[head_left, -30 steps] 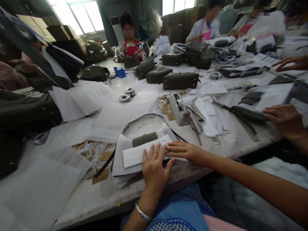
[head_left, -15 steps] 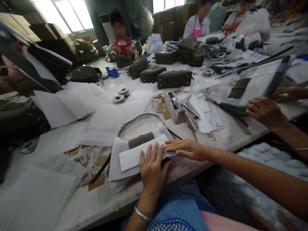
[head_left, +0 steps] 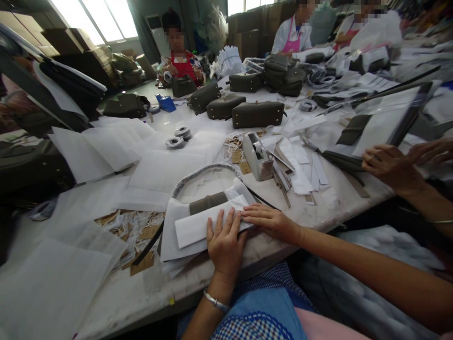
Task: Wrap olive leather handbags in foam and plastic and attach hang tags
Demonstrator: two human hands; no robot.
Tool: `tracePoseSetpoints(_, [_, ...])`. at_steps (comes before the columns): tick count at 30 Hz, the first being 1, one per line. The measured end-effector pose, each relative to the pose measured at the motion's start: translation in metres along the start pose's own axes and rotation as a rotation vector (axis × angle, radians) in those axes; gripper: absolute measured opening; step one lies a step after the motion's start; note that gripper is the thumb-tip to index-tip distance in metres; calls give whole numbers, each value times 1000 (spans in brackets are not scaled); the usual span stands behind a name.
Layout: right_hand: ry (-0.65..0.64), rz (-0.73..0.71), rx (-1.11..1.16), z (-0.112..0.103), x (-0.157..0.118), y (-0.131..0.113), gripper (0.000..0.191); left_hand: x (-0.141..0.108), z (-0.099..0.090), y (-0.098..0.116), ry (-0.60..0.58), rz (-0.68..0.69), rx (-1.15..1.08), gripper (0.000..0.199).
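A dark bag wrapped in white foam sheet (head_left: 173, 217) lies flat near the table's front edge, its wrapped handle (head_left: 198, 171) arching away from me. A dark strap (head_left: 208, 202) shows across its middle. Over its front lies a folded white strip (head_left: 193, 230). My left hand (head_left: 226, 238) rests on the strip's right part, fingers spread. Beside it, my right hand (head_left: 271, 222) lies on the bag's right end, fingers stretched out and fingertips close to the left hand's. Just behind stands a grey tape dispenser (head_left: 260, 163).
Tags with strings (head_left: 141, 231) and foam sheets (head_left: 71, 278) cover the left side. Dark bags (head_left: 258, 114) and tape rolls (head_left: 175, 142) lie farther back. A co-worker's hands (head_left: 392, 165) hold another bag at the right. More people sit across the table.
My right hand has drawn slightly back toward me, its fingers a little more bent. My left hand stays on the white strip, with its fingers slightly closer together.
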State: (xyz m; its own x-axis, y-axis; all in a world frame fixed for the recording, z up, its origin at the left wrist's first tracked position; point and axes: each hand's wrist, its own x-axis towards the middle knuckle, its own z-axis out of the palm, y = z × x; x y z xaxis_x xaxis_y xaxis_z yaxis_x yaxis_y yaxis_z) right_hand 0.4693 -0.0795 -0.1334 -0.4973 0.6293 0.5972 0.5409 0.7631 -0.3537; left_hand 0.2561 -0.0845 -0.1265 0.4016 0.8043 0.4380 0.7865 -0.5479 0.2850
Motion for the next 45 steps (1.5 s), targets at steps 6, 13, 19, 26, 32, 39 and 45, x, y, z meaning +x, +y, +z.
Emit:
tracePoseSetpoints(6, [-3, 62, -71, -22, -15, -13, 54, -1, 3, -3, 13, 10, 3, 52])
tracePoseSetpoints(13, [-138, 128, -262, -33, -61, -30, 38, 1, 2, 0, -2, -14, -5, 51])
tracePoseSetpoints(19, [-156, 34, -373, -20, -47, -26, 32, 2, 1, 0, 25, -19, -20, 49])
tracePoseSetpoints(26, [-64, 10, -334, -11, -42, -39, 23, 2, 1, 1, 23, -17, -24, 50])
tracePoseSetpoints(32, [-78, 78, -222, -11, -46, -78, 22, 3, 1, 1, 8, -25, -8, 49])
tracePoseSetpoints(39, [-73, 131, -165, -4, -52, -77, 21, 3, 4, 0, 19, -17, -21, 47])
tracePoseSetpoints(45, [-72, 177, -186, -3, -53, -54, 39, 3, 6, -1, 19, -29, 16, 46])
